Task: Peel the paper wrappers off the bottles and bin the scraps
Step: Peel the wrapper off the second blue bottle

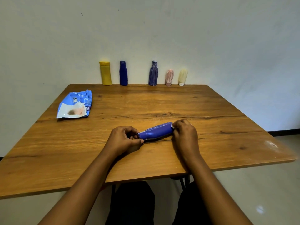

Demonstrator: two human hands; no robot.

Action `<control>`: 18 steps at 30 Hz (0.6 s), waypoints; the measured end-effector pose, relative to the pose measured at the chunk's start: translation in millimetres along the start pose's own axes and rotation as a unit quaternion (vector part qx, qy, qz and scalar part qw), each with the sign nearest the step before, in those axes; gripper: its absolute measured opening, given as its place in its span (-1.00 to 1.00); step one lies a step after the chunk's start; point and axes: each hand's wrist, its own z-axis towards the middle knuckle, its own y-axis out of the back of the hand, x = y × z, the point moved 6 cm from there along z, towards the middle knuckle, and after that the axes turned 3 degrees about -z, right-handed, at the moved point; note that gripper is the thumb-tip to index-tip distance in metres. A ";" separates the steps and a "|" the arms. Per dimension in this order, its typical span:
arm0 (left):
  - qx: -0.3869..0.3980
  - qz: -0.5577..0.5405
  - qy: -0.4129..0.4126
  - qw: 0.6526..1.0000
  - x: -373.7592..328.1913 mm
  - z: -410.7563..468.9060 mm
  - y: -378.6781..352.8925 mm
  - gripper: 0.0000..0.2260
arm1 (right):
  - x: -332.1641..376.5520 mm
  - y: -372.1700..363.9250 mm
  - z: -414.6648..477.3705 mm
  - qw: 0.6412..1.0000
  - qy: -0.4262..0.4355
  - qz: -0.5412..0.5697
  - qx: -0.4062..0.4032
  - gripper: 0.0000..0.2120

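Head view: both hands [125,138] round blue bottle [156,132]

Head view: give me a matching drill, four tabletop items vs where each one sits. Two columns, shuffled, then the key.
Items
1. yellow bottle
2. blue wipes pack
3. cream wrapped bottle
4. blue bottle lying on its side

Places
A. right end of the row at the wall
B. near centre of the table, between the left hand and right hand
C. left end of the row at the wall
D. flat near the table's far left edge

Pairs: 1-C, 2-D, 3-A, 4-B
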 end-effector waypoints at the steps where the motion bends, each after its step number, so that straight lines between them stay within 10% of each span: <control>1: 0.000 0.001 0.000 1.000 -0.2 -0.1 0.3 -0.77 | 2.8 -1.1 -0.5 1.000 -0.001 -0.003 0.004 -0.84; 9: -0.003 -0.009 -0.001 1.000 4.9 1.6 -0.1 -0.78 | 80.6 -26.1 -43.0 0.986 0.149 0.007 0.070 -0.80; 18: -0.003 -0.002 0.005 1.000 3.4 2.3 -0.7 -0.75 | -6.8 -1.4 0.3 0.999 -0.029 -0.033 0.000 -0.83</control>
